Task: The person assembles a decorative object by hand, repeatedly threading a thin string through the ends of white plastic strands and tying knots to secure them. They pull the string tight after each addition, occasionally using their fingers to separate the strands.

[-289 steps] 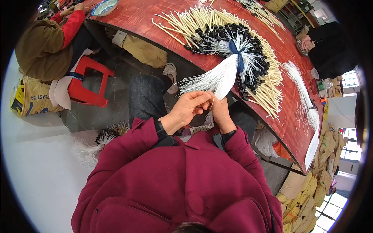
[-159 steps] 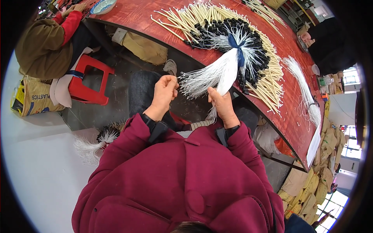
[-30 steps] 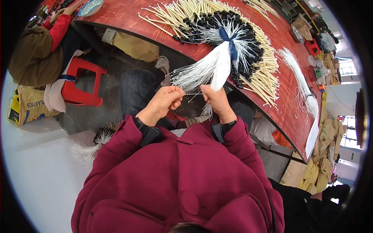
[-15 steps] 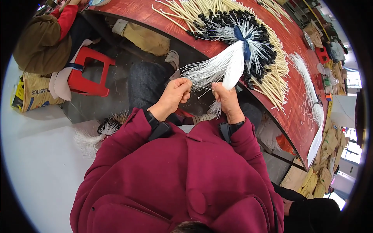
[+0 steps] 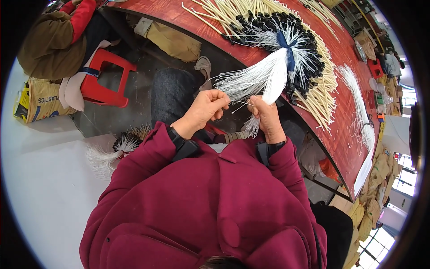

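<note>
My left hand [image 5: 206, 109] is closed in a pinch on the end of a thin white string [image 5: 240, 102]. The string runs across to my right hand [image 5: 266, 117], whose thumb and fingers are pressed together on white strings at the side of a large bundle. Some loose string ends [image 5: 252, 127] hang below this hand. The white string bundle [image 5: 274, 76] droops over the table edge toward me, bound by a dark blue tie [image 5: 285, 45]. Beyond the tie the strings fan out to black ends on many cream-coloured sticks [image 5: 323, 92].
The red table [image 5: 345, 148] slants along the right, bearing another white string bundle [image 5: 368, 134]. At left stand a red plastic stool [image 5: 102, 92], a seated person [image 5: 53, 49] and a printed sack [image 5: 45, 101]. Another string bundle [image 5: 101, 159] lies on a white surface beside my left arm.
My hands are slightly closer together, and the left one's fingers have turned toward the right hand. The whole view has shifted a little. The string bundle stays bound at the table edge.
</note>
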The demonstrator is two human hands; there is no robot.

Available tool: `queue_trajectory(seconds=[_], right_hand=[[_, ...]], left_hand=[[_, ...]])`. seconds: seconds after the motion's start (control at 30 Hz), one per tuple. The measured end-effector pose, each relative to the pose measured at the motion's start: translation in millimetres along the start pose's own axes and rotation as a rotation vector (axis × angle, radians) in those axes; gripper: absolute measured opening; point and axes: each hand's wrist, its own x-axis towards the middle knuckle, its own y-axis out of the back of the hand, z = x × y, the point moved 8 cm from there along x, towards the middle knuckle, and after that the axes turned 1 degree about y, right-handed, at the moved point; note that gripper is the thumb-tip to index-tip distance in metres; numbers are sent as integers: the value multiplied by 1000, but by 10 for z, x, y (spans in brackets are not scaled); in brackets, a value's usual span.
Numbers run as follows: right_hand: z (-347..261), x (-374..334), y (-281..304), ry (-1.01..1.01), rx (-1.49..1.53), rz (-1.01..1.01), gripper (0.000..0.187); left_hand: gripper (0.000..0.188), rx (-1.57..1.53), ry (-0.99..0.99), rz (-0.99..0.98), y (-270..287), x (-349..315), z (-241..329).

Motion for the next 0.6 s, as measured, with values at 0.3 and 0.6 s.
queue_trajectory(seconds=[0.3, 0.6], right_hand=[[-99, -26, -100, 81, 25, -33, 28], [-21, -38, -196, 47, 232, -84, 33]], left_hand=[[10, -124, -261, 402, 629, 22, 227], [11, 494, -226, -125, -472, -3, 109]])
